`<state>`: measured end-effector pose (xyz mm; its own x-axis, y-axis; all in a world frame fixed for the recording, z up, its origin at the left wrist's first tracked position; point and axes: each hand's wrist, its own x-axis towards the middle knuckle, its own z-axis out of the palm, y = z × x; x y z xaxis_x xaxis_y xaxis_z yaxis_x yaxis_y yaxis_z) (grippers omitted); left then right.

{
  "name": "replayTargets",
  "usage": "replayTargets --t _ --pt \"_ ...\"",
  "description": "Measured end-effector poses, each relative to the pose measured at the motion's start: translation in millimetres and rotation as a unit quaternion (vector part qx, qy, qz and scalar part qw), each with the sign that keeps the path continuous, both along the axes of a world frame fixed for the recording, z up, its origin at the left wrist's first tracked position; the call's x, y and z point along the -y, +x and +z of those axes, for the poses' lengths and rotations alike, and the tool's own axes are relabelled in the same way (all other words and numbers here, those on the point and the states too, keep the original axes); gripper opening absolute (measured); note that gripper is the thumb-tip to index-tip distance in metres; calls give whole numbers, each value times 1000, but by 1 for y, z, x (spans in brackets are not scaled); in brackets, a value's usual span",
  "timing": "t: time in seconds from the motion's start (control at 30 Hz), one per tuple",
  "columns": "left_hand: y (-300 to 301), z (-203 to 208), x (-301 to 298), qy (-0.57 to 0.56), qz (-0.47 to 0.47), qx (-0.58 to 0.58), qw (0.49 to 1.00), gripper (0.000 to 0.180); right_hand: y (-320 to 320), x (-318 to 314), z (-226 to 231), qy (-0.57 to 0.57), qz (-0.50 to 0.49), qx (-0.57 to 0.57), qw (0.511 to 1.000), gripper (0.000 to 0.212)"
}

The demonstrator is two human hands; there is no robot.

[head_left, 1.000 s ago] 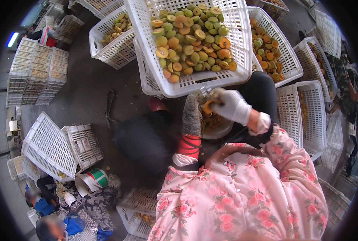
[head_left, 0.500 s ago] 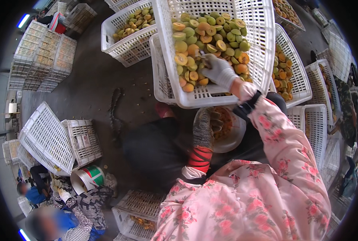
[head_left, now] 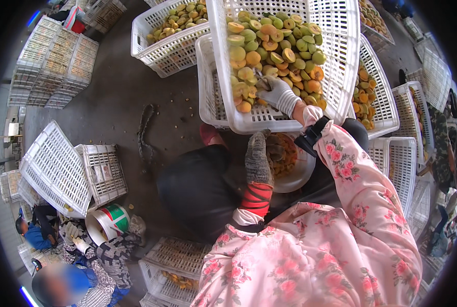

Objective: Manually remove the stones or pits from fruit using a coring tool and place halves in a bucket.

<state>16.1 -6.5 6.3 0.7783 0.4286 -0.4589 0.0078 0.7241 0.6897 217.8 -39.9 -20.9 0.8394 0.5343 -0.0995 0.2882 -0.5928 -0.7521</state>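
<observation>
A white plastic crate, tilted toward me, holds many green and orange halved fruits that look like apricots. My right hand, in a pale glove, reaches over its near edge among the fruit. Its fingers are closed on what looks like a small metal tool; its exact kind is hard to make out. Below the crate, my left hand wears a grey knit glove and hangs over a white basin with orange fruit pieces. Its fingers look apart, partly blurred, with nothing visible in them.
More fruit-filled crates stand at the far left and right. Two crates lean together at left, near a white bucket and a seated person. Stacked crates rise behind. A dark strap lies on the floor.
My right hand stays among the fruit, a little lower in the picture. The left fingers have shifted slightly over the basin. The whole view has moved slightly.
</observation>
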Motion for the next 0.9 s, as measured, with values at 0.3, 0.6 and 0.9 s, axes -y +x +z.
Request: replayTargets --t 0.3,0.6,0.9 --pt "-1 -12 1 20 -39 5 999 33 -4 -29 -29 7 -22 -3 1000 53" --pt "-5 -16 0 194 -1 37 980 38 -21 -19 9 104 -42 -308 945 31" --pt "3 -8 -15 -43 -17 57 997 36 -103 59 40 251 79 -296 918 24"
